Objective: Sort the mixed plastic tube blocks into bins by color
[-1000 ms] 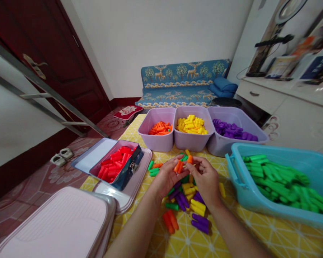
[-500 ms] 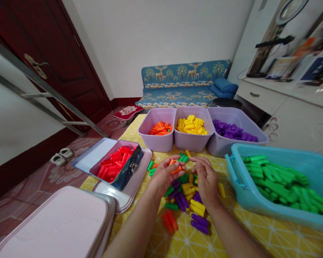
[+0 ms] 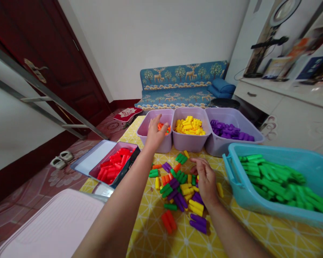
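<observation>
Over the left lilac bin [image 3: 165,145], my left hand [image 3: 156,133] is open with fingers spread and nothing visible in it. Orange plastic pieces [image 3: 164,127] lie in that bin, partly hidden by the hand. My right hand [image 3: 206,177] hovers at the right side of a mixed pile, its index finger stretched out and the others loosely bent, with nothing seen in it. The pile holds green pieces [image 3: 181,158], yellow pieces [image 3: 196,207], purple pieces [image 3: 198,223] and orange pieces [image 3: 168,221], many of them peg-shaped and joined side by side.
Yellow pieces fill the middle lilac bin [image 3: 191,139]; purple ones lie in the right lilac bin [image 3: 216,150]. A blue tub [image 3: 238,200] of green pieces stands at right. At left are a tin [image 3: 127,168] of red pieces and a pink lid [image 3: 56,222].
My left hand has moved from above the pile forward to the orange bin. The orange piece it held no longer shows in it. My right hand has stayed near the pile.
</observation>
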`<state>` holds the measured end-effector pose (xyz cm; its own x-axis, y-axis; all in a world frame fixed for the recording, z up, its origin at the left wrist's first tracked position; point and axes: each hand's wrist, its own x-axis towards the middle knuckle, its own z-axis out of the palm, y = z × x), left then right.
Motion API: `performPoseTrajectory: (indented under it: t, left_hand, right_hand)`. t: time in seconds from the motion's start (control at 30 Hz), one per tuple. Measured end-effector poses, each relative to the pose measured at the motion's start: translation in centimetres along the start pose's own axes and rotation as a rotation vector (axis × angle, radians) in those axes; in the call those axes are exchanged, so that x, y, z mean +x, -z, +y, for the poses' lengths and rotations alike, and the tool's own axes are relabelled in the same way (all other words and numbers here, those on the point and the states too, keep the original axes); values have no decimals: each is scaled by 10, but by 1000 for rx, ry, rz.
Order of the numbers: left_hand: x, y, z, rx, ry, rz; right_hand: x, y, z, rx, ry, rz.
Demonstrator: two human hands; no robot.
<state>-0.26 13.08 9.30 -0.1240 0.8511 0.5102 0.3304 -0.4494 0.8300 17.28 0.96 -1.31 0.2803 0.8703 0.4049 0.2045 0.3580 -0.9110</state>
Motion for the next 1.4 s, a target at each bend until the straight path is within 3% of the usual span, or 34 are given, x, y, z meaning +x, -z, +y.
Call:
performPoseTrajectory:
  t: [0.1,0.2,0.3,0.47,0.63,0.83,1.0,1.2,1.4]
  left_hand:
    - [-30,-1,9,94,-224,-92]
    - [-67,-2,11,76,-208,-286]
    - [-94,-8,1,117,-155,-437]
    - [-106,-25,-26,180,-157,-540]
    - [-111,-34,-40,131,-45,-657]
    - [-123,-32,-35,185,-2,-589]
    - [-127,-23,-20,115,-6,-471]
    - [-137,-8,-2,-52,8,-532]
    - [-140,23,-2,127,-18,-616]
  right_hand:
    - [0,0,1,-7,-7,-7]
    - [1,0,3,1,-19,-19]
    - [1,-1,4,16,-29,-10]
    - [1,-1,5,10,-54,-13]
    - [0,0,7,11,-83,-18]
    - [0,0,7,6,-87,-27]
    - [3,-2,7,-48,14,-39]
    - [3,-4,6,-61,18,-242]
    - [3,-5,2,-106,98,-381]
